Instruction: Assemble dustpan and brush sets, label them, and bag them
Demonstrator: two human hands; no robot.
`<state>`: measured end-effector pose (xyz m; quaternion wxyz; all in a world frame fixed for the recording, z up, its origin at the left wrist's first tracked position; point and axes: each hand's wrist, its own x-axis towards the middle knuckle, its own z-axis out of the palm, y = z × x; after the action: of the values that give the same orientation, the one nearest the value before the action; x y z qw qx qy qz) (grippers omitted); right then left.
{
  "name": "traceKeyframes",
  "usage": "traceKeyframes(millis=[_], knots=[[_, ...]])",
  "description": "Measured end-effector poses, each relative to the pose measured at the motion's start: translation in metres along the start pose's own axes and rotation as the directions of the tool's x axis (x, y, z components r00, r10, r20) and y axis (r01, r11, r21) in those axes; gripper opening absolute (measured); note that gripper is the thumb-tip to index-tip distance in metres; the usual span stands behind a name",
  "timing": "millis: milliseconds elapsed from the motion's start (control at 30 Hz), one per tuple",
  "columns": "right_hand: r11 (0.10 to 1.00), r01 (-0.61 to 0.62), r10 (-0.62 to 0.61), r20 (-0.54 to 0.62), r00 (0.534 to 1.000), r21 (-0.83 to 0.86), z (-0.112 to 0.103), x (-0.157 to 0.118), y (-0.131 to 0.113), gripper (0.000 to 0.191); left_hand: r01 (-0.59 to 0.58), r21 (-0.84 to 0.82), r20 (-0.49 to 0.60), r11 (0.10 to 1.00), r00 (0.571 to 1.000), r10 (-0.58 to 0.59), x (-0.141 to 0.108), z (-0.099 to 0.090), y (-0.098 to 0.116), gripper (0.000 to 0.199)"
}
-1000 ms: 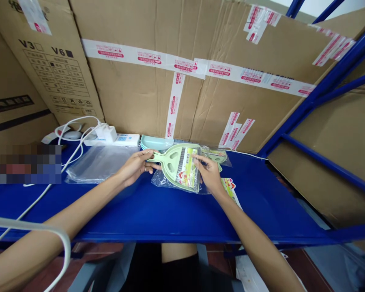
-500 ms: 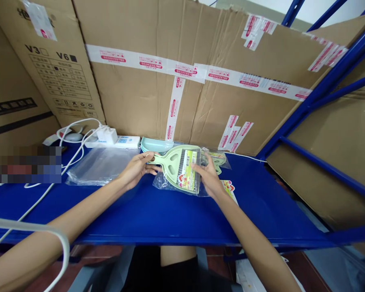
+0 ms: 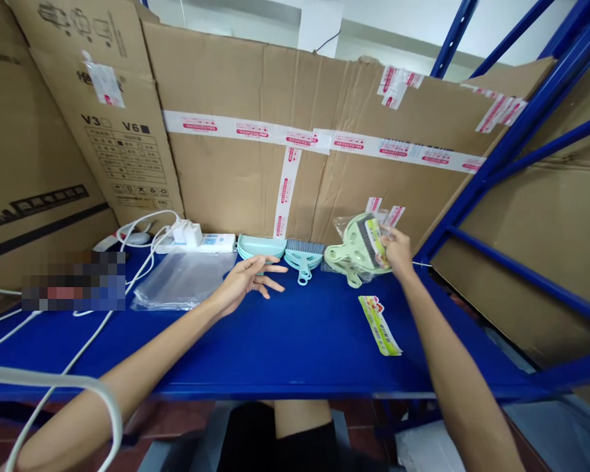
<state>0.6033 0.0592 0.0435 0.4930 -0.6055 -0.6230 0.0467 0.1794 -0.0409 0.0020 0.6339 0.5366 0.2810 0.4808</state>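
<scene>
My right hand [image 3: 397, 252] grips the wide end of a green dustpan [image 3: 354, 241], which is in a clear bag with a dark-bristled brush and a printed card. It is over another bagged green set [image 3: 350, 275] at the back right; whether they touch I cannot tell. My left hand [image 3: 255, 278] is empty, fingers spread, in front of the stacked light-blue dustpans [image 3: 260, 247]. Beside those lie light-blue brushes [image 3: 303, 260] with grey bristles, handles toward me. Printed yellow-green cards [image 3: 379, 328] lie on the blue table [image 3: 295, 347] near my right forearm.
Clear plastic bags [image 3: 184, 278] lie flat at the left, before a white power strip [image 3: 216, 243] with plugs. White cables [image 3: 96, 337] cross the left side. Cardboard [image 3: 236, 177] walls the back, and a blue metal frame [image 3: 472, 203] stands at the right.
My right hand has carried the bagged green dustpan to the back right. My left hand has let go of its handle and spread its fingers. The light-blue brushes now show.
</scene>
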Motion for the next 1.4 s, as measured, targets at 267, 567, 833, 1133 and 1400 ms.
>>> traceKeyframes(millis=[267, 567, 833, 1133, 1400], knots=[[0.968, 0.079, 0.025, 0.403, 0.915, -0.238, 0.008, 0.058, 0.019, 0.030, 0.052, 0.079, 0.007, 0.996, 0.999, -0.053, 0.005, -0.003, -0.010, 0.043], [0.860, 0.293, -0.066, 0.479, 0.876, -0.417, 0.052, 0.034, 0.002, 0.030, 0.079, 0.104, -0.017, 0.991, 0.997, -0.077, 0.006, -0.007, -0.013, 0.035], [0.752, 0.391, -0.040, 0.557, 0.830, -0.530, -0.013, -0.039, -0.031, 0.050, 0.081, 0.084, -0.010, 0.993, 0.997, -0.080, 0.006, -0.006, -0.016, 0.031], [0.797, 0.501, -0.201, 0.633, 0.748, -0.338, -0.002, -0.082, -0.029, 0.033, 0.075, 0.113, -0.034, 0.991, 0.997, -0.072, 0.007, -0.006, -0.019, 0.035], [0.806, 0.428, -0.152, 0.555, 0.818, -0.409, 0.008, -0.098, -0.021, 0.036, 0.079, 0.139, -0.033, 0.987, 0.997, -0.075, 0.007, -0.006, -0.019, 0.035]])
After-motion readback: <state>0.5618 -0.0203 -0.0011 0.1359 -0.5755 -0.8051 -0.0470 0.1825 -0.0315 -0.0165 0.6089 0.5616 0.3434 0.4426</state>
